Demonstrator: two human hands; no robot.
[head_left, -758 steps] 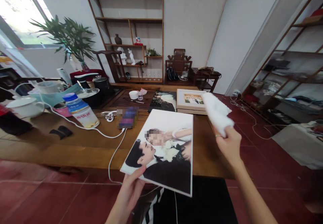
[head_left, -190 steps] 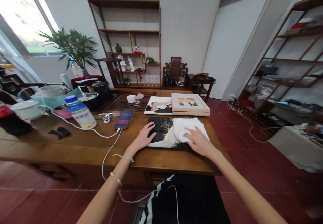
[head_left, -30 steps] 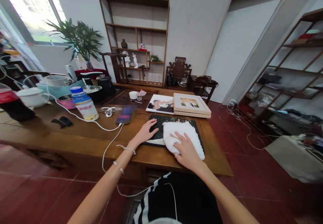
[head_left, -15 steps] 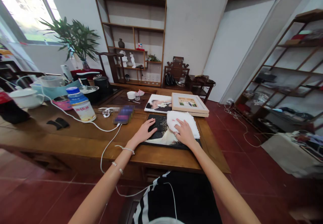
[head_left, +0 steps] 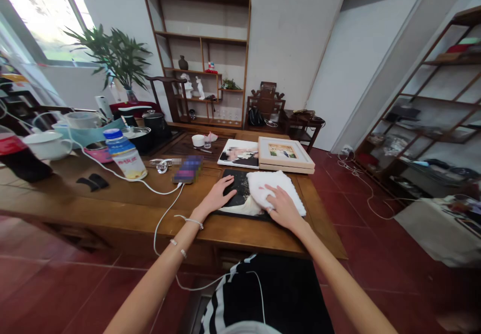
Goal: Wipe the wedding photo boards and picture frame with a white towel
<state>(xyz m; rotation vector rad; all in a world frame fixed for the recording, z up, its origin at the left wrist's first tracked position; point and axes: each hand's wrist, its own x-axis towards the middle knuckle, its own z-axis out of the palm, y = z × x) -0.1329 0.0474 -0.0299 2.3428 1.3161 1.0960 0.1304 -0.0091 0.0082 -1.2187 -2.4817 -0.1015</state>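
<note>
A dark photo print (head_left: 237, 196) lies flat on the wooden table (head_left: 112, 208) in front of me. My left hand (head_left: 219, 193) rests on the print's left edge with fingers stretched out, pinning it down. My right hand (head_left: 282, 208) presses flat on a white cloth (head_left: 276, 189) that covers the right half of the print. Behind them lie a second photo print (head_left: 239, 154) and a light wooden framed picture (head_left: 284, 154) stacked on another frame.
A phone (head_left: 187, 169) with a white cable (head_left: 161, 218) lies left of the print. Further left stand a plastic bottle (head_left: 125, 156), bowls, a kettle (head_left: 153, 125) and a tea tray. Shelves line the back wall and the right side. Red tile floor surrounds the table.
My right hand has slid the white cloth back towards me and a little to the right over the print. The left hand has stayed in place.
</note>
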